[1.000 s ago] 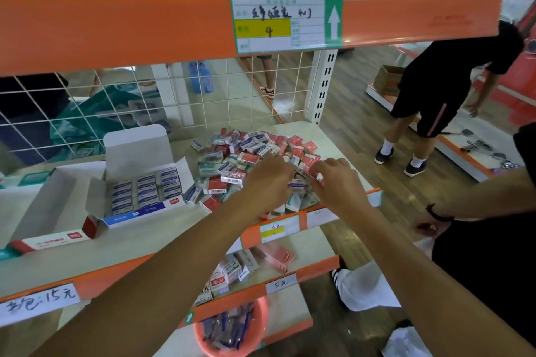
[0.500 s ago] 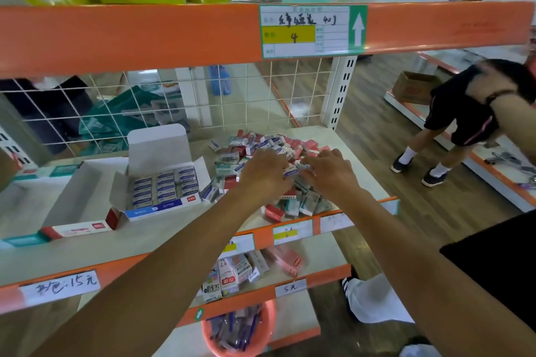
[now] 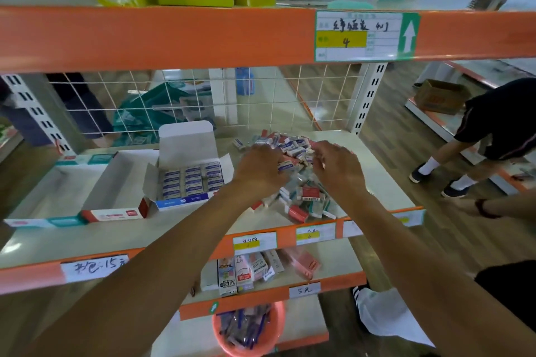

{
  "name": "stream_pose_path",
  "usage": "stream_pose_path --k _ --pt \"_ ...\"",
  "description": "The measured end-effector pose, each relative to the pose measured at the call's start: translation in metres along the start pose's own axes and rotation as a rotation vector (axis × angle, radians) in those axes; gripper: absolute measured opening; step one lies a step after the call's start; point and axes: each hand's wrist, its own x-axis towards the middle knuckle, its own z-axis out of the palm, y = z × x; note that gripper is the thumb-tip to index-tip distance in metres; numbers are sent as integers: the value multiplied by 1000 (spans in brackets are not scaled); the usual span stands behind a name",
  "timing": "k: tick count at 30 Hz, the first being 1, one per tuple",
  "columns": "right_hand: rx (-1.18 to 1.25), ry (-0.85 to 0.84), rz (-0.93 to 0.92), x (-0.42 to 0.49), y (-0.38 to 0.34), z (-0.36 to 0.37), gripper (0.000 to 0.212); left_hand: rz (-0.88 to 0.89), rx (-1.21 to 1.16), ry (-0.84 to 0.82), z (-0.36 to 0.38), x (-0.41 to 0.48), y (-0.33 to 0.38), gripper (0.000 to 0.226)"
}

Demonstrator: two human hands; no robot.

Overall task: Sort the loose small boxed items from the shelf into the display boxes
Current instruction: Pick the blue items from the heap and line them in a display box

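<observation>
Shelf (image 3: 385,180) with display boxes (image 3: 191,182), seemingly eraser pile (image 3: 307,197)

Left hand (image 3: 261,172) and right hand (image 3: 338,166) reach into a pile of small boxes (image 3: 304,195) beside an open display box (image 3: 191,182).

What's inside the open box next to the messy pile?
The open box holds neat rows of small blue-and-white boxes, filling it. Whether more lie underneath is hidden by the top layer.

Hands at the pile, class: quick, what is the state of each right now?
Left hand: fingers curled into the pile of small boxes; cannot tell if it grips one.
Right hand: curled over the pile too; grip hidden, cannot tell.
</observation>
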Motion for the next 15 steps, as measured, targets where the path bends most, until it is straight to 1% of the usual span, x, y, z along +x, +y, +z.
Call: stream_pose_path --k 4,6,8,11,15 --pt "248 -59 -40 5 -26 8 24 -38 59 36 -15 -8 -22 13" --pt "324 -81 -74 9 -42 11 20 -76 86 48 -22 -12 -37 11" --pt "384 -109 -57 14 -58 15 17 -101 98 73 -27 -17 -53 14" --pt "407 -158 -35 19 -80 24 14 -141 130 70 -35 -26 -76 20" --pt "391 -239 -105 20 -102 31 15 -212 170 59 -42 -37 -102 23"
